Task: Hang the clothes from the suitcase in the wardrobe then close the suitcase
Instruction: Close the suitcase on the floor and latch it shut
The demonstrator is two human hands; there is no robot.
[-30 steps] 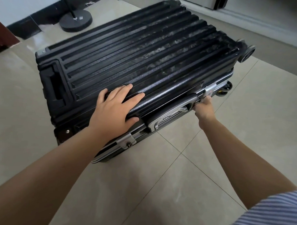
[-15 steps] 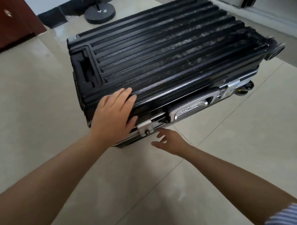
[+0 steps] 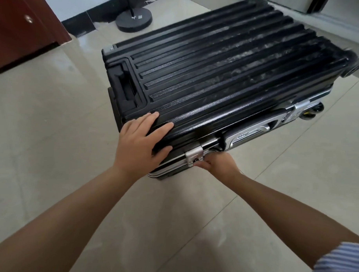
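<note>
Two silver latches fasten the black suitcase (image 3: 227, 76), which lies shut on the tiled floor (image 3: 52, 131). At the near latch (image 3: 194, 157) the right hand (image 3: 218, 165) pinches with curled fingers, while the left hand (image 3: 140, 144) presses spread flat on the lid. If that pressure eases, the latch may miss its catch, or nip a fingertip; the far latch (image 3: 299, 107) looks seated, though I cannot tell
</note>
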